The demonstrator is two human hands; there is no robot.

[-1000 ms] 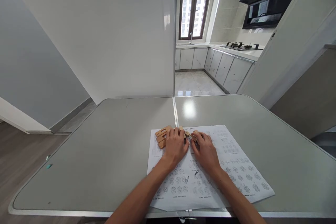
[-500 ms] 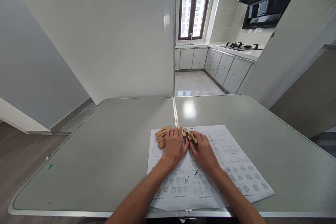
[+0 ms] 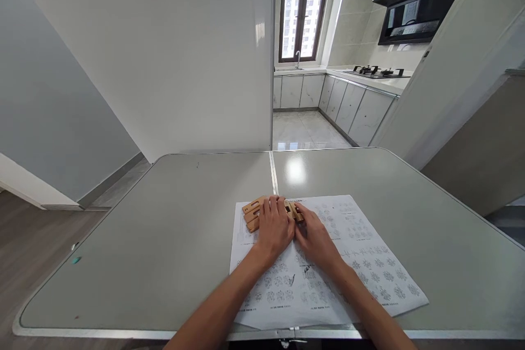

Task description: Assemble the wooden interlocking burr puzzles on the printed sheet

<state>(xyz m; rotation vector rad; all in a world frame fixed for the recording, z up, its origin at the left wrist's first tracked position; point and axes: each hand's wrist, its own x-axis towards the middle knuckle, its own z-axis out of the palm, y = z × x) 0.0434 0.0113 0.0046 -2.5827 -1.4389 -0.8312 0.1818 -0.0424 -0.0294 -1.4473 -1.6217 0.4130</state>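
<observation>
Several slotted wooden pieces [image 3: 252, 213] lie fanned out at the paper's far left, partly under my left hand [image 3: 274, 226]. That hand curls over the wooden pieces, its fingers bent and their tips hidden beneath. My right hand [image 3: 314, 236] closes its thumb and fingers around a notched wooden block [image 3: 298, 211], pressed up beside other notched pieces [image 3: 288, 209] by the left hand. Both hands nearly touch at the thumbs. Beneath them is a large white sheet of paper [image 3: 381, 268] printed with rows of small line drawings.
A grey folding table [image 3: 135, 251] with a metal rim carries everything, its seam running away from me. A small teal object [image 3: 76, 260] lies near the left edge. Beyond stand a white wall [image 3: 197, 65] and a kitchen with counter cabinets [image 3: 353, 104].
The notched block in my right hand has turned and shifted slightly left, and now sits against the neighbouring pieces. My left hand has barely moved.
</observation>
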